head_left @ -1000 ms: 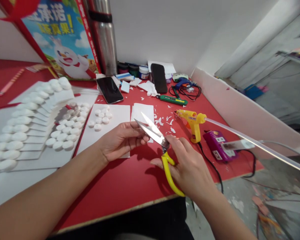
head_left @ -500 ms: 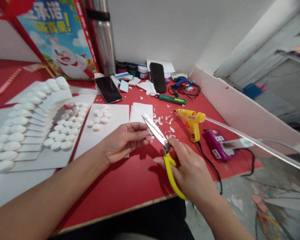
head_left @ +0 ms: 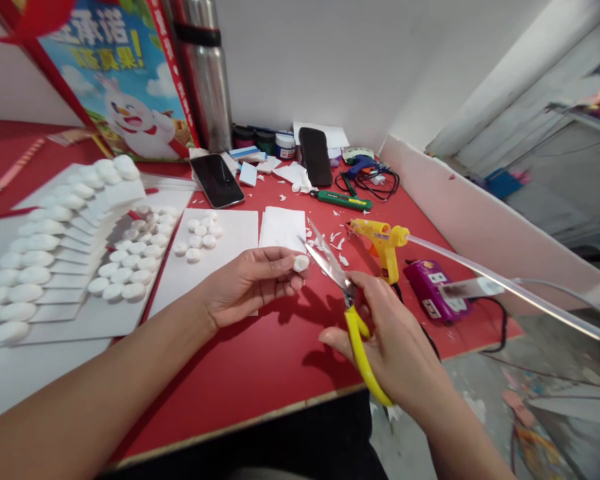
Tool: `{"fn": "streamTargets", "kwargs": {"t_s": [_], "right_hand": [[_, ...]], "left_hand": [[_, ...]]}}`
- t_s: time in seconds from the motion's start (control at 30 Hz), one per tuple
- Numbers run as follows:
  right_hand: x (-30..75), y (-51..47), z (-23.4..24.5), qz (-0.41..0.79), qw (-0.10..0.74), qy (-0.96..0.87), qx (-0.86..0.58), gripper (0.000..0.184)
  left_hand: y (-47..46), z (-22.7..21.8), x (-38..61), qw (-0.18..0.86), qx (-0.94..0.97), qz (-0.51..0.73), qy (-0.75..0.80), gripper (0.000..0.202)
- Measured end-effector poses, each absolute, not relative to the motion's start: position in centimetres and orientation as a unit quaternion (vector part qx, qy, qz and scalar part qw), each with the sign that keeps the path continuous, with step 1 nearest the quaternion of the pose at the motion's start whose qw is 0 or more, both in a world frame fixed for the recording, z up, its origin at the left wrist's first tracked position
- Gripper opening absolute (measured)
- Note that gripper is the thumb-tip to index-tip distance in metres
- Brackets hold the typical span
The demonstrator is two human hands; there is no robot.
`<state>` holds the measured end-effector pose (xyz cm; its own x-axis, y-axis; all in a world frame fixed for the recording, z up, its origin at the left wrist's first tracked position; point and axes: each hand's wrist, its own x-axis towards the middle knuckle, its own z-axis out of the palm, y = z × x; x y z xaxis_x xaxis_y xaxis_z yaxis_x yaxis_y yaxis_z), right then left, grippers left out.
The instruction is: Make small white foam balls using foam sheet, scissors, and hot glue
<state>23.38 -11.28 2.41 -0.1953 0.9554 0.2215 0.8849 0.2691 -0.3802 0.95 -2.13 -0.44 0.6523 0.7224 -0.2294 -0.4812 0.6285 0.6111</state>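
Observation:
Between thumb and fingers, my left hand (head_left: 260,277) pinches a small white disc (head_left: 301,264). My right hand (head_left: 387,333) grips yellow-handled scissors (head_left: 363,357), their blades parted and pointing up and left, a little apart from the disc. Behind my left hand lies a stack of white paper pieces (head_left: 283,227). White scraps (head_left: 334,240) are strewn on the red table (head_left: 260,387) beyond the blades. Several similar white discs (head_left: 200,233) rest on a white sheet (head_left: 235,227) left of the stack.
At left, more discs (head_left: 130,267) and a stepped white model (head_left: 65,267) cover boards. A yellow glue gun (head_left: 387,243) with a long clear stick and a purple box (head_left: 437,290) lie at right. Two phones (head_left: 217,180), a green cutter (head_left: 343,200) and a steel bottle (head_left: 205,87) stand farther back.
The scissors have drawn back to the right, away from the disc, and their blades have opened wider. The disc in my left hand now shows more fully.

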Motion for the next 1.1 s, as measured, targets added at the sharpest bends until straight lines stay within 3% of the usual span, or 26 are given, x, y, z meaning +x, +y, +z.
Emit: {"fn": "streamTargets", "kwargs": {"t_s": [0.27,0.37,0.57,0.93,1.1], "right_hand": [[22.2,-10.9,1.7,0.011,0.193,-0.791,-0.581,0.073],[22.2,-10.7,1.7,0.0,0.193,-0.795,-0.574,0.067],[22.2,-10.8,1.8,-0.022,0.186,-0.803,-0.565,0.052],[22.5,-11.2,1.1,-0.025,0.202,-0.806,-0.555,0.046],[22.8,-11.3,1.1,0.041,0.221,-0.775,-0.591,0.043]], "left_hand": [[-2.2,-0.6,1.0,0.869,0.265,0.35,0.229,0.026],[-2.1,-0.5,1.0,0.867,0.264,0.352,0.234,0.027],[-2.0,-0.6,0.9,0.864,0.273,0.346,0.242,0.025],[-1.9,-1.0,0.8,0.864,0.281,0.33,0.257,0.02],[-2.0,-0.9,0.9,0.868,0.268,0.328,0.258,0.016]]}}
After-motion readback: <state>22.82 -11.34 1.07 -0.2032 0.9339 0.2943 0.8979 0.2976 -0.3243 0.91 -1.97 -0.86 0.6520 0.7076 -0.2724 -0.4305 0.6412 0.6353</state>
